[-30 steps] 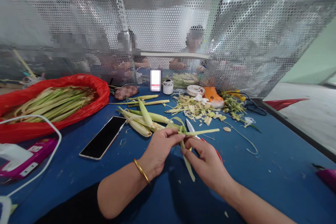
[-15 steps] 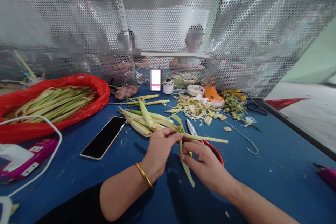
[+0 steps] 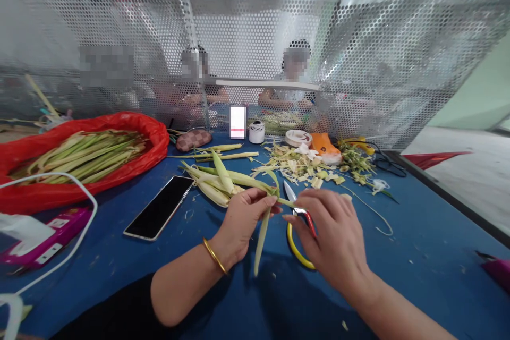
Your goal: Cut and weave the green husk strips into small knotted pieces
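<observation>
My left hand (image 3: 244,219), with a gold bangle on the wrist, pinches a folded pale green leaf strip (image 3: 261,241) whose long end hangs down toward me. My right hand (image 3: 334,234) has left the strip. Its fingers curl around the red and yellow handles of a pair of scissors (image 3: 297,244) on the blue table (image 3: 418,234), just right of the strip. The scissors' blade (image 3: 287,190) points away from me. A bundle of pale leaf shoots (image 3: 219,180) lies just beyond my left hand.
A black phone (image 3: 159,207) lies left of my hands. A red bag of leaf stalks (image 3: 79,156) sits far left, with a pink device and white cable (image 3: 43,234) nearby. Leaf trimmings (image 3: 298,164), tape rolls (image 3: 297,138) and an orange object (image 3: 323,146) lie by the perforated metal screen (image 3: 358,64). People sit behind it.
My right hand let go of the leaf strip and moved onto the scissors, whose handles shifted and spread. The strip's free end dropped and now hangs from my left hand alone.
</observation>
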### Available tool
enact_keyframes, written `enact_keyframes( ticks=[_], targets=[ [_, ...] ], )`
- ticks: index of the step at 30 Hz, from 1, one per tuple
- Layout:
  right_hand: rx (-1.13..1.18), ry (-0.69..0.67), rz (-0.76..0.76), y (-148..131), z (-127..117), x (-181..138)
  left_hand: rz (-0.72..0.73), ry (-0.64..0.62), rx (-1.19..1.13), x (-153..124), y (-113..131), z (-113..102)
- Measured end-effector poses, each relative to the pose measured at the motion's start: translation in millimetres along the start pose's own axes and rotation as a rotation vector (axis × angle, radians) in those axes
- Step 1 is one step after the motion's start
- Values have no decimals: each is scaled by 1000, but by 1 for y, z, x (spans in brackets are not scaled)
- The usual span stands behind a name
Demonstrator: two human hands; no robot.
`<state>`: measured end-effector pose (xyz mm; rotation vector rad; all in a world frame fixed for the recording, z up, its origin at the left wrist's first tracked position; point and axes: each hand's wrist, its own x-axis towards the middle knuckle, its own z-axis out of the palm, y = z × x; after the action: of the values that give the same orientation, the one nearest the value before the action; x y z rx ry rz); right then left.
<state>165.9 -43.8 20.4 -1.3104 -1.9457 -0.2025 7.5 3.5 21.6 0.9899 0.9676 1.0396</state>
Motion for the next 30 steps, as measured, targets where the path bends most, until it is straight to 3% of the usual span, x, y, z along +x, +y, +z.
enact_keyframes(
  ticks=[1,6,11,21,25,27,30],
  targets=[
    [-46,10,-4,3,-1,2,-23,-22,-3,-1,1,0],
    [-29,-188,11,7,6,5,-73,-59,18,-1,-6,1],
    [-46,-210,-22,1,10,-2,-29,-119,63,1,-15,0],
    [30,-261,0,-11,-4,-5,-26,-5,45,5,-9,-1],
    [62,-321,-51,-9,-6,-2,-31,-43,101,10,-12,-6],
    [108,-263,-37,-3,-8,3,-46,-110,146,10,-10,-7],
    [108,-59,16,11,-7,10,-104,-184,176,6,-5,-6]
  ],
)
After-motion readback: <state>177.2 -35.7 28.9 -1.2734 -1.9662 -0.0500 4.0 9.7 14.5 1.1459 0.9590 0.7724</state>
